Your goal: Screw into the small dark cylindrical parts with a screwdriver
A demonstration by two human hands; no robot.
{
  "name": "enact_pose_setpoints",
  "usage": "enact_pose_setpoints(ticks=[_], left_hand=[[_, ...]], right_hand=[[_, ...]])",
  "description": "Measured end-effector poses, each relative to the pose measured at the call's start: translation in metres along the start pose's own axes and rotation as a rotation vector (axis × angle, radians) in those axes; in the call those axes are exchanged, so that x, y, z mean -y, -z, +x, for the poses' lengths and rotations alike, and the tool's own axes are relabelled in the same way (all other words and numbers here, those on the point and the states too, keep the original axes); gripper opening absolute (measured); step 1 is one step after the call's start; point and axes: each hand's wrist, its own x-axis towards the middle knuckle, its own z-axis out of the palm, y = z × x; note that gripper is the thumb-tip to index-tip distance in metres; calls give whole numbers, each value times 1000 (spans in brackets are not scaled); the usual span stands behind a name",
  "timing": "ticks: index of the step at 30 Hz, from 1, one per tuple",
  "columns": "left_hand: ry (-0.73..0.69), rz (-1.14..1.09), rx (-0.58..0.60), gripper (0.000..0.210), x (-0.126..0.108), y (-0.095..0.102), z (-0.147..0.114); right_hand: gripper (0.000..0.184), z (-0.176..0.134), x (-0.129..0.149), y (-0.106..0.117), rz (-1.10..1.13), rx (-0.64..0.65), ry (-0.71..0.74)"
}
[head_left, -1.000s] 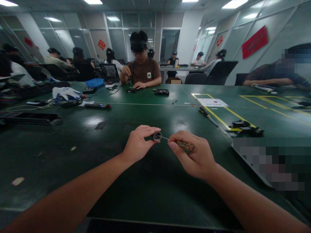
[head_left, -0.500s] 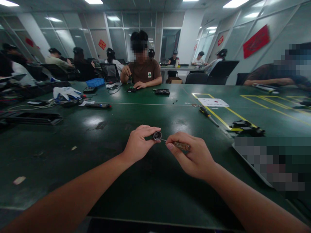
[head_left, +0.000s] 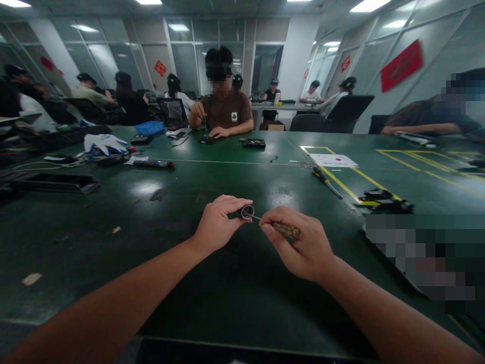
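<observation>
Two bare hands work over the green table [head_left: 227,303]. The right hand [head_left: 303,240] is closed round the handle of a slender tool [head_left: 286,230]; the left hand [head_left: 214,225] pinches a small round part [head_left: 247,212] between thumb and fingers, above the tabletop, its opening facing the viewer. The shaft crosses the rim; contact inside is unclear. The step in hand appears to be probing or turning within; the next move calls for a steady pinch and fine tip control. Beyond: a screwdriver [head_left: 326,182], then a seated co-worker [head_left: 223,108].
</observation>
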Motion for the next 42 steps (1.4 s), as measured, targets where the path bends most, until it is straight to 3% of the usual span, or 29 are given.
enact_pose_setpoints(ticks=[20,42], left_hand=[[26,-2,-22,33,-1,-1,0],[3,20,-14,30,-6,0,2]], right_hand=[[7,1,2,2,-96,-77,-6],[7,1,1,4,-125,-42,-17]])
